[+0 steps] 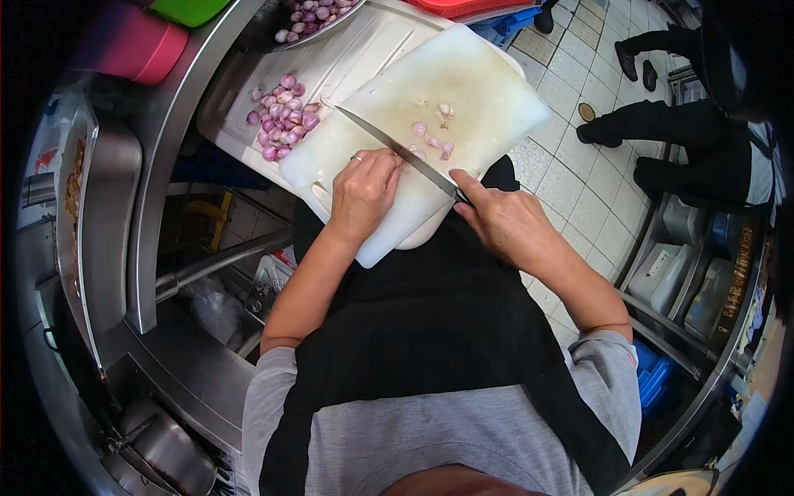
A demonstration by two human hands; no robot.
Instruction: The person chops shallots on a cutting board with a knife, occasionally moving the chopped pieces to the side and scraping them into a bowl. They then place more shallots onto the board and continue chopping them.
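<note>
A white cutting board (488,87) lies at an angle on a large white tray (219,107). My right hand (509,219) is closed round the handle of a long knife (389,142), whose blade crosses the board and points to the upper left. Just left of the blade, my left hand (364,186) has its fingers curled together against the board; what they hold, if anything, is mostly hidden. Several pale shallot pieces (419,129) lie right of the blade. A pile of purple shallots (285,116) rests on the tray, left of the board.
A metal bowl of shallots (310,16) stands at the top. Pink and green containers (157,54) are at the upper left, beside a steel counter edge (149,207). Other people's legs (662,124) show on the tiled floor (571,124) at the right, near shelves with boxes (662,273).
</note>
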